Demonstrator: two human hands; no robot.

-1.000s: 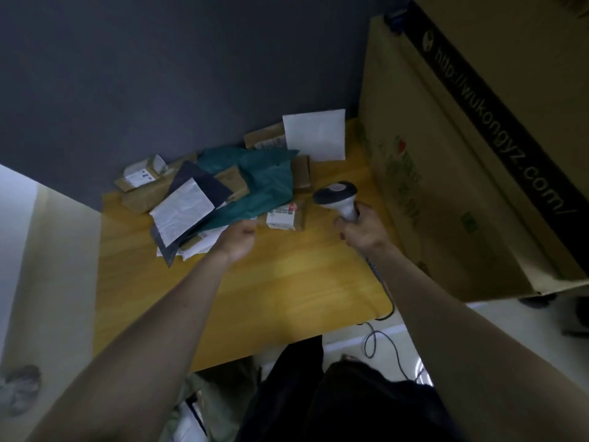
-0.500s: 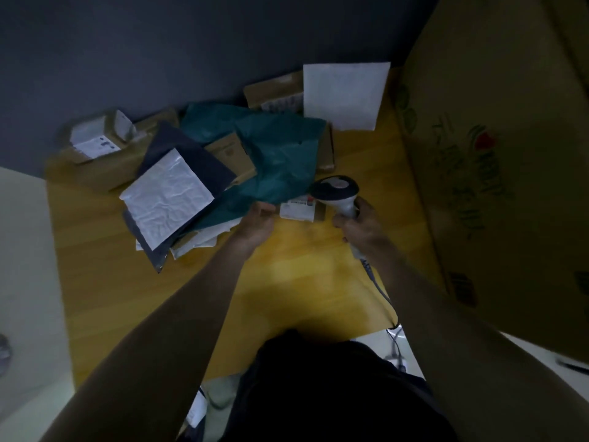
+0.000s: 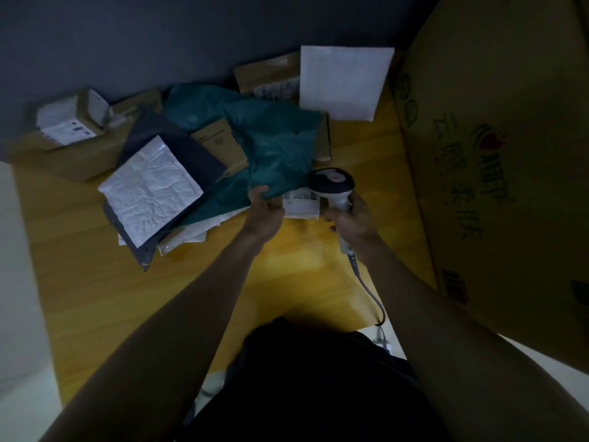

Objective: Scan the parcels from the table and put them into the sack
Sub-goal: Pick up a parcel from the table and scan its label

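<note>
Teal mailer [image 3: 271,148] pinched by left hand [image 3: 264,212] | right hand [image 3: 350,218] grips scanner [image 3: 333,186], head away

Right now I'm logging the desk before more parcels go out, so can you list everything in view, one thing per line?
Teal poly mailer: one, teal, top of the pile, near edge at the left hand.
Dark mailer: one, navy, left of the teal one.
White padded envelope: one, white, on the dark mailer.
White flat envelope: one, white, far right of the pile.
Cardboard boxes: several, brown, among and behind the mailers; exact count unclear.
Small labelled parcel: one, white label, between the hands.
Scanner: one, grey and dark, corded, over the small parcel.
Big carton: one, brown, printed, right side.
Table: one, yellow wood.
Left hand: grips the teal mailer.
Right hand: grips the scanner.
</note>
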